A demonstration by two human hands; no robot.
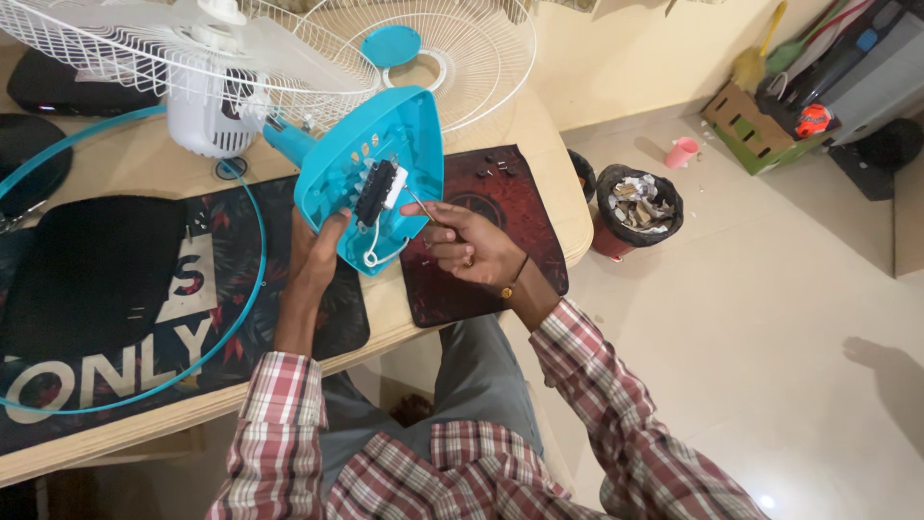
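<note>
Plaid sleeves lead up to both hands at the counter (539,125) edge. Left hand (322,252) grips the lower rim of the tilted turquoise fan base (371,169), at its seven o'clock. Right hand (472,246), at its four o'clock, pinches a thin screwdriver (421,206), tip seemingly at the black switch block (373,193). White fan grille (173,39) lies at eleven o'clock.

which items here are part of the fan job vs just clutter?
In the job:
- turquoise fan base, steadied by the left hand
- screwdriver in the right hand, tip at the black switch block
- white motor housing, wire grilles, turquoise rim ring, loose screws on the maroon mat

Lying about:
- bin
- pink cup
- cardboard box
</note>
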